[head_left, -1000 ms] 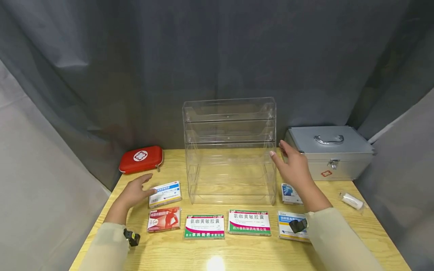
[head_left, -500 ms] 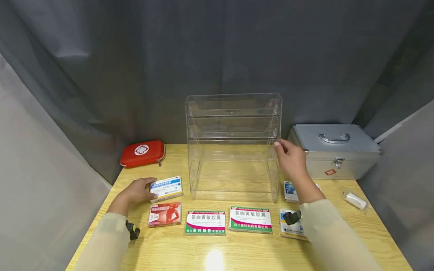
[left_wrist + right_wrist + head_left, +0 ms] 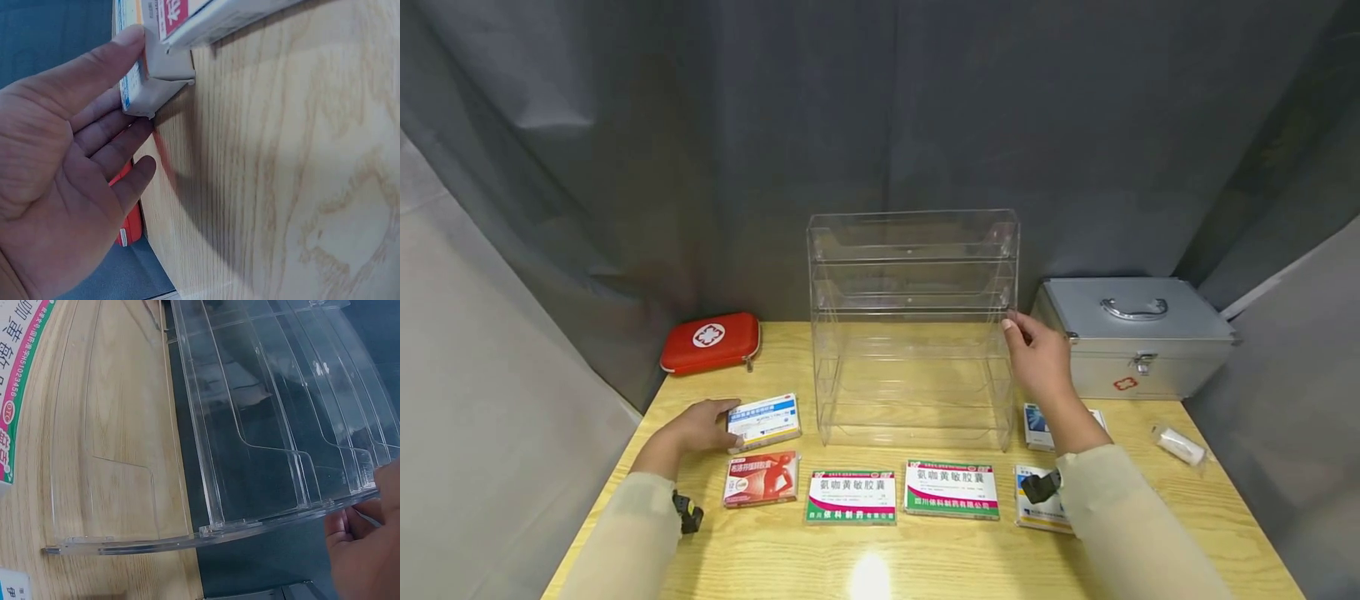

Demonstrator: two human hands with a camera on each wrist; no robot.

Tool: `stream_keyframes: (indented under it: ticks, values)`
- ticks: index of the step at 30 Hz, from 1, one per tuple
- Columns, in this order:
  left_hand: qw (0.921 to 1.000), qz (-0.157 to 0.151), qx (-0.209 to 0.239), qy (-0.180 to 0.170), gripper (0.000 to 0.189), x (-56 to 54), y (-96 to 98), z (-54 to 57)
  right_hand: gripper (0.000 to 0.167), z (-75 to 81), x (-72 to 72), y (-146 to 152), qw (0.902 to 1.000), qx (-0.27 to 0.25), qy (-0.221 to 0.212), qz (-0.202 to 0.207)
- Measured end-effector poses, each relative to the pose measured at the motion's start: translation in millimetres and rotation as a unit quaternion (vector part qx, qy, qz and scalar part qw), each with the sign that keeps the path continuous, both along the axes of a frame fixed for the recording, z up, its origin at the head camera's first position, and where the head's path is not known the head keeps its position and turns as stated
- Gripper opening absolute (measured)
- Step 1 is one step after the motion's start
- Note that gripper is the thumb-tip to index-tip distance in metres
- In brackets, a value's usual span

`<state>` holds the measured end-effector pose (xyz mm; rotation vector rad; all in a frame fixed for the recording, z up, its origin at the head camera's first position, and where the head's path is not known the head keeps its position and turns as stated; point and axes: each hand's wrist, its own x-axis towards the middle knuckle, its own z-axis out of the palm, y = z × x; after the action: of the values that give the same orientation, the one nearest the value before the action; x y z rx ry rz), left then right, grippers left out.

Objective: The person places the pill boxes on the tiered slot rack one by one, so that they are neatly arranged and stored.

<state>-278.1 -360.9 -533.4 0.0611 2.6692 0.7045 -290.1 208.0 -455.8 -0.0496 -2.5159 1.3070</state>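
Observation:
At the left, my left hand (image 3: 698, 427) holds the near-left end of a blue-and-white medicine box (image 3: 765, 421) lying on the table. In the left wrist view, the thumb lies on the box's printed face and the fingers reach around its far side. My right hand (image 3: 1042, 354) grips the right side edge of a clear plastic tiered rack (image 3: 917, 435) standing upright mid-table. From the right wrist, the thumb shows at the rack's edge (image 3: 275, 526); the other fingers are partly hidden. The rack's tiers hold nothing visible.
In front lie a red medicine box (image 3: 762, 479) and two green-and-white boxes (image 3: 852, 497), (image 3: 951, 489). Right of them are two blue-and-white boxes (image 3: 1041, 504), (image 3: 1038, 427), partly covered by the right arm. Behind stand a red zip case (image 3: 711, 343) and a silver case (image 3: 1142, 333); a white roll (image 3: 1180, 446) lies right.
My left hand has come down onto the blue-and-white box and taken hold of it. My right hand has closed on the rack's right edge. The boxes stay about where they were.

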Motion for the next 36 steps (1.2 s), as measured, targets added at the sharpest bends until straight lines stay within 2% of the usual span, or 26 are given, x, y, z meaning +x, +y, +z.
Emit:
stream_keyframes:
  ticks: [3, 9, 14, 19, 24, 28, 32, 34, 36]
  values:
    - [0.9999, 0.006, -0.008, 0.005, 0.087, 0.2, 2.0, 0.4, 0.053, -3.2, -2.0, 1, 1.0, -0.002, 0.0, -0.002]
    - [0.9988, 0.014, -0.012, 0.045, 0.086, -3.8, 6.1, -3.1, 0.05, -3.1, -6.8, 1, 0.9998, -0.008, 0.014, -0.011]
    - [0.9964, 0.052, 0.014, 0.065, 0.078, -3.3, 6.5, -9.7, 0.05, -1.0, -6.5, 1, 0.9998, -0.015, 0.013, -0.009]
    - [0.9888, 0.095, 0.064, 0.095, 0.054, -0.9, 4.5, -14.7, 0.051, -1.5, -5.6, 2, 0.9998, -0.016, 0.01, -0.005]
    - [0.9734, 0.142, 0.117, 0.137, 0.041, 2.1, 2.1, -14.1, 0.051, -3.7, -5.0, 1, 0.9998, -0.02, 0.002, -0.008]
    - [0.9585, 0.178, 0.168, 0.145, 0.041, 6.5, 1.0, -11.1, 0.053, -3.3, -3.8, 1, 0.9991, -0.037, -0.02, -0.006]
    - [0.9472, 0.203, 0.193, 0.156, 0.04, 12.9, -0.8, -7.9, 0.054, -2.6, -3.9, 1, 0.998, -0.053, -0.033, -0.004]
    - [0.9364, 0.218, 0.22, 0.164, 0.041, 17.5, -1.9, -4.2, 0.055, -2.7, -4.1, 1, 0.9977, -0.058, -0.034, -0.005]
    - [0.9209, 0.235, 0.259, 0.172, 0.041, 22.4, -3.4, 1.0, 0.054, -2.5, -3.3, 0, 0.9973, -0.064, -0.037, -0.005]
